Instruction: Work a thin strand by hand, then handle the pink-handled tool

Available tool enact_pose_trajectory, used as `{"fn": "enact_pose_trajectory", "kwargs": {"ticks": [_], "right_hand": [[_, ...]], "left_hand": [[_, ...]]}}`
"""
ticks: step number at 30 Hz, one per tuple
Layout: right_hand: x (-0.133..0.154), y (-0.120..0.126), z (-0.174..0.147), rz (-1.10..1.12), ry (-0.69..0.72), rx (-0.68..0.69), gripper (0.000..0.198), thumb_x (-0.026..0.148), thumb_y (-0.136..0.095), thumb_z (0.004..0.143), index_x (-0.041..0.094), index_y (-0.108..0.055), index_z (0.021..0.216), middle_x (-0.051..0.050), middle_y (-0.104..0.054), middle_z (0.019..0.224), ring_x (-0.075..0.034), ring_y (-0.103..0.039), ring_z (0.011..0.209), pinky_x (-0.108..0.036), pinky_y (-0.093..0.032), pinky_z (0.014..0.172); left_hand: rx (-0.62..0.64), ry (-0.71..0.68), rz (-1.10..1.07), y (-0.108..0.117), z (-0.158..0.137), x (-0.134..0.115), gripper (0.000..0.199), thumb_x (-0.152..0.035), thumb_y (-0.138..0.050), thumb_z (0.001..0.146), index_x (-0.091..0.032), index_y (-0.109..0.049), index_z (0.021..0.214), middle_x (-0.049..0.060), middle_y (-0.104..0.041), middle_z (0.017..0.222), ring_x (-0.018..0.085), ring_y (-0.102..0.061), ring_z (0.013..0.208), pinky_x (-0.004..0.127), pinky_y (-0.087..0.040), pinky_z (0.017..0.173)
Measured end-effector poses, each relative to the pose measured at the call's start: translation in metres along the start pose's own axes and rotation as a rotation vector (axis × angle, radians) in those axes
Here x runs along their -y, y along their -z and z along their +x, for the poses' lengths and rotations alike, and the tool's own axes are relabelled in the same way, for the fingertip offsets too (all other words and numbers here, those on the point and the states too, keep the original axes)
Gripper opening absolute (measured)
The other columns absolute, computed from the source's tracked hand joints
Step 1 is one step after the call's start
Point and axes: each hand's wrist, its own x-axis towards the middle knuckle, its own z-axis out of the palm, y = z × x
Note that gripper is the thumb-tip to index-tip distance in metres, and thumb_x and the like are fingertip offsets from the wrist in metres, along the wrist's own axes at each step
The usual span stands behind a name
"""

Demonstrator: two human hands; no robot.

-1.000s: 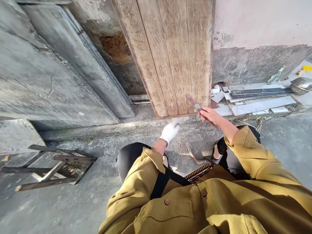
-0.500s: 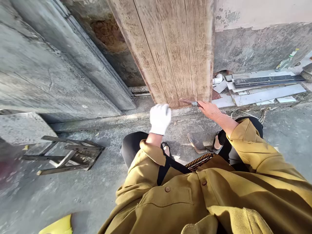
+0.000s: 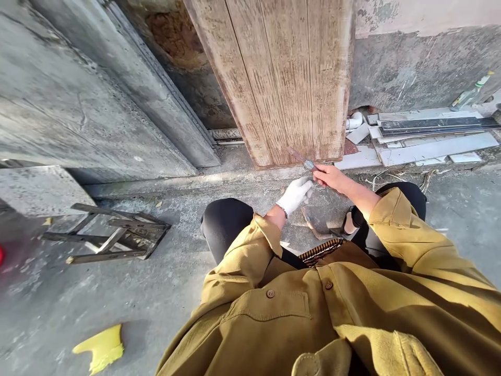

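Note:
My bare right hand [image 3: 329,177] is closed round the handle of a narrow brown scraper [image 3: 298,155] with wire wound about its neck. The blade points up and left, over the lower end of a worn brown wooden door panel [image 3: 289,104]. Just left of and below that hand is my left hand [image 3: 293,195], in a white glove, its fingers curled in close to the handle's lower end. Whether it touches the handle or pinches anything is hidden.
An overturned wooden stool [image 3: 129,230] lies on the concrete floor at left. A yellow torn piece [image 3: 102,345] is at lower left. White and dark strips [image 3: 434,127] and a glass bottle [image 3: 467,97] line the right wall. A curved tool [image 3: 313,227] lies between my feet.
My gloved left hand has moved right, from the panel's lower left corner to beside my right hand. The scraper has tilted more steeply. The view has shifted slightly.

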Motion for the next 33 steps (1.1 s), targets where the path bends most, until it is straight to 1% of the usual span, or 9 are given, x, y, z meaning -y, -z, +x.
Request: {"fn": "enact_pose_trajectory", "kwargs": {"ticks": [3,7,12,15,19,23,27,30,33], "right_hand": [[0.003,0.010,0.001,0.185,-0.072,-0.011,0.013,0.021,-0.057,0.102,0.019,-0.053,0.090,0.003,-0.054,0.075,-0.006,-0.041,0.050,-0.019,-0.032,0.044],[0.006,0.025,-0.001,0.369,-0.097,0.007,0.028,0.037,-0.066,0.101,0.022,-0.045,0.092,0.006,-0.050,0.071,-0.005,-0.038,0.049,-0.017,-0.030,0.045],[0.008,0.040,-0.003,0.427,-0.133,0.075,0.032,0.045,-0.064,0.103,0.022,-0.044,0.092,0.006,-0.048,0.067,-0.006,-0.035,0.049,-0.018,-0.030,0.047],[0.007,0.048,-0.003,0.454,-0.134,0.109,0.028,0.041,-0.061,0.106,0.022,-0.045,0.094,0.006,-0.047,0.067,-0.006,-0.035,0.048,-0.018,-0.030,0.048],[0.007,0.058,-0.005,0.342,-0.144,0.080,0.021,0.029,-0.051,0.111,0.020,-0.046,0.093,0.004,-0.052,0.069,-0.006,-0.037,0.050,-0.018,-0.030,0.049],[0.009,0.061,-0.010,0.275,-0.116,0.126,0.017,0.025,-0.044,0.114,0.019,-0.048,0.098,0.003,-0.054,0.073,-0.006,-0.038,0.056,-0.019,-0.032,0.052],[0.008,0.060,-0.002,0.034,-0.135,-0.016,0.019,0.023,-0.044,0.111,0.020,-0.049,0.093,0.003,-0.051,0.071,-0.008,-0.036,0.054,-0.022,-0.031,0.052],[0.003,0.059,0.005,-0.519,-0.085,-0.142,0.017,0.026,-0.052,0.107,0.018,-0.062,0.096,-0.004,-0.063,0.078,-0.015,-0.053,0.064,-0.026,-0.041,0.060],[0.000,0.056,0.005,-1.115,0.025,-0.144,0.029,0.033,-0.054,0.107,0.018,-0.071,0.124,-0.015,-0.076,0.112,-0.027,-0.069,0.098,-0.034,-0.049,0.081]], "left_hand": [[-0.049,-0.032,0.082,0.004,-0.004,0.001,0.030,-0.042,-0.058,0.094,-0.014,-0.066,0.102,-0.007,-0.045,0.057,0.009,-0.034,0.046,0.023,-0.028,0.048],[-0.169,0.002,0.329,0.012,-0.002,0.007,0.017,-0.026,-0.053,0.088,-0.016,-0.067,0.086,-0.001,-0.057,0.068,0.012,-0.045,0.059,0.024,-0.035,0.056],[-0.254,0.060,0.549,0.027,-0.002,0.014,0.023,-0.025,-0.049,0.091,-0.018,-0.071,0.091,0.000,-0.058,0.068,0.015,-0.048,0.062,0.025,-0.039,0.061],[-0.248,0.067,0.617,0.032,-0.004,0.014,0.026,-0.024,-0.048,0.091,-0.018,-0.073,0.094,0.000,-0.058,0.067,0.017,-0.050,0.064,0.026,-0.040,0.064],[-0.227,0.052,0.700,0.032,-0.007,0.010,0.029,-0.023,-0.049,0.092,-0.017,-0.076,0.097,0.002,-0.064,0.072,0.019,-0.058,0.073,0.027,-0.046,0.072],[-0.249,0.059,0.761,0.032,-0.009,0.006,0.030,-0.023,-0.048,0.094,-0.017,-0.077,0.097,0.004,-0.071,0.082,0.020,-0.063,0.082,0.027,-0.049,0.078],[-0.152,-0.015,0.828,0.031,-0.012,0.003,0.029,-0.023,-0.048,0.098,-0.019,-0.077,0.103,0.005,-0.076,0.096,0.021,-0.067,0.090,0.028,-0.050,0.086],[-0.067,-0.089,0.934,0.028,-0.014,0.000,0.029,-0.023,-0.048,0.102,-0.021,-0.076,0.106,0.005,-0.078,0.104,0.023,-0.069,0.097,0.030,-0.048,0.093],[-0.020,-0.094,1.065,0.024,-0.015,-0.006,0.028,-0.023,-0.050,0.103,-0.022,-0.076,0.112,0.007,-0.079,0.109,0.027,-0.071,0.102,0.033,-0.048,0.095]]}}
